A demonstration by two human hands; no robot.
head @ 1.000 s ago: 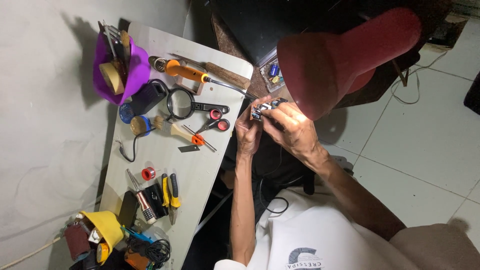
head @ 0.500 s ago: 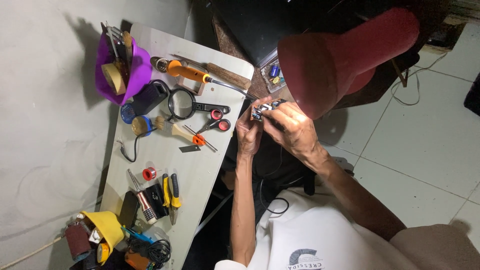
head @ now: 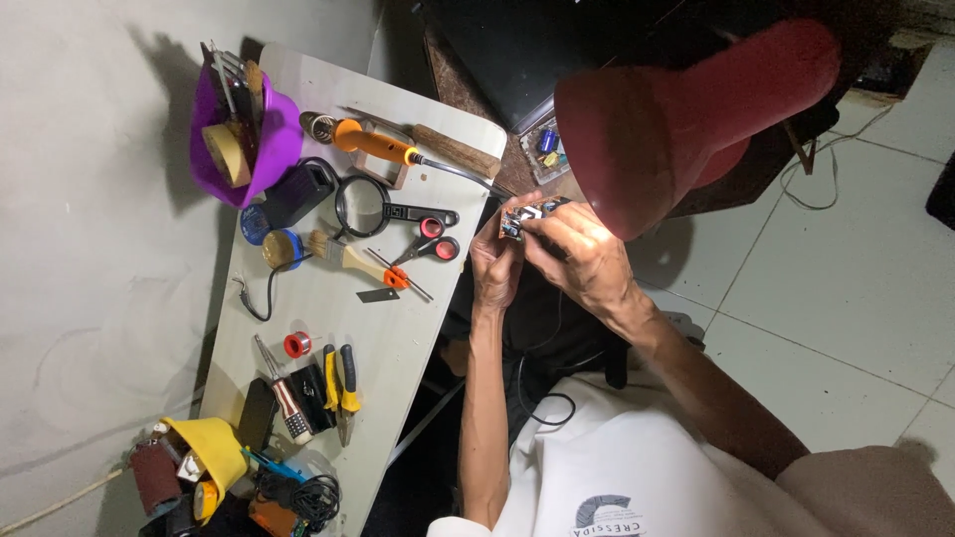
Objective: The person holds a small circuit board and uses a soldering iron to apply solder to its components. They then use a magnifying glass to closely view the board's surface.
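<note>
Circuit board (head: 525, 217), small, is held up off the edge of the counter (head: 328, 328), right under the big red lamp shade (head: 657, 139), pinched between both hands: right hand (head: 582, 261) closed over its near side, left hand (head: 494, 270) gripping from below. On the counter, largest to smallest: purple bowl (head: 269, 149) of tape and tools, orange-handled soldering iron (head: 383, 147), magnifying glass (head: 366, 207), brush (head: 333, 254), red-handled scissors (head: 428, 239), yellow-handled pliers (head: 340, 383), red solder spool (head: 296, 344).
</note>
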